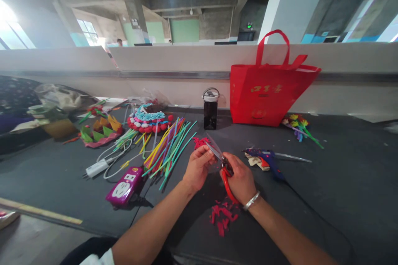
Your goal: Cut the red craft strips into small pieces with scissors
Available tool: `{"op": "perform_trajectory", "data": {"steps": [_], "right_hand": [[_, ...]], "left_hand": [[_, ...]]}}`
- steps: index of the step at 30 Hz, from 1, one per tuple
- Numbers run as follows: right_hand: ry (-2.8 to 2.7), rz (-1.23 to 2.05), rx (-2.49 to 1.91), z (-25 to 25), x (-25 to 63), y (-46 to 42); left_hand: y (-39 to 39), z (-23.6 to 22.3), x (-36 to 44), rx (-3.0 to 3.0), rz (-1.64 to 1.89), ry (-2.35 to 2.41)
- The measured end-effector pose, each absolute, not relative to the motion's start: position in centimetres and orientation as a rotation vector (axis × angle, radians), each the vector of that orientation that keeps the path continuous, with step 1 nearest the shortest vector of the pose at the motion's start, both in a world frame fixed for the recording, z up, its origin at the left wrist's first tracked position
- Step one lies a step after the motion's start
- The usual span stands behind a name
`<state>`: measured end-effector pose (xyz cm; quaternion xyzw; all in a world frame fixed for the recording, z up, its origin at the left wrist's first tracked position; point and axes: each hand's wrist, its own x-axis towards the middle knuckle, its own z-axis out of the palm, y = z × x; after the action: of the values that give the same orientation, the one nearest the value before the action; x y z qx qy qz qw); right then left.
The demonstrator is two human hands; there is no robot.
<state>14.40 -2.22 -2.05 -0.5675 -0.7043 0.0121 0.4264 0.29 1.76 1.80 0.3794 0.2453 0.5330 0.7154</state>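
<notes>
Red-handled scissors [229, 186] are gripped in my right hand [241, 177], their blades parted and pointing up and to the left. My left hand [200, 165] is closed in a pinch close beside the blades; what sits between its fingertips is too small to make out. Behind my left fingers lies a small heap of crimson bits [201, 142]. Nearer to me, below the scissors, cut dark-red scraps [223, 217] are scattered on the black table [186, 219].
Left of my hands lie coloured fuzzy stems [169, 149], a purple power socket [125, 187], a white charger [98, 168] and flower-like crafts [146, 118]. A dark bottle [210, 112] and red bag [261, 95] stand behind. To the right lies a corded glue gun [269, 159].
</notes>
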Motion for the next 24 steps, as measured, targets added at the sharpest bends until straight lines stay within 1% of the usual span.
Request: {"op": "perform_trajectory", "data": {"steps": [13,24], "right_hand": [[-1.749,0.014,-1.380,-2.45,14.45,-2.07],[-1.517,0.173,-1.391,-1.96,15.17,-1.45]], "left_hand": [[1.77,1.64,0.33,0.825,1.173,0.516],[2.61,1.35,0.20,0.764,1.199,0.426]]}}
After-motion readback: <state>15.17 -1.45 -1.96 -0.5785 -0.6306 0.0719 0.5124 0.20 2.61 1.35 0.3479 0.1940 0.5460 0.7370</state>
